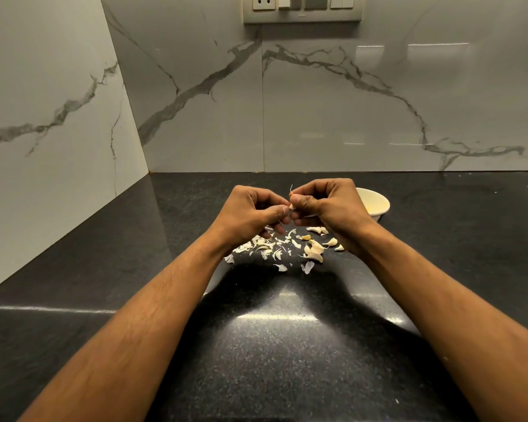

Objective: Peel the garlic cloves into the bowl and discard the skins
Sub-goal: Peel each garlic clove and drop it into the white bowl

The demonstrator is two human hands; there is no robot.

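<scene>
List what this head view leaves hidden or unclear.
- Garlic clove: mostly covered by the left hand and right hand; how far it is peeled is unclear.
- Bowl: near side behind the right hand; contents blurred.
- Skins: partly under the wrists.
- Switch panel: cut by the top edge.

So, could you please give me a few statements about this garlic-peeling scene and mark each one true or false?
1. Both the left hand and the right hand pinch one garlic clove. True.
2. The bowl sits left of the hands. False: it is behind the right hand.
3. Garlic skins lie scattered on the dark counter. True.
4. The hands rest flat on the counter. False: they are raised above it.
</scene>
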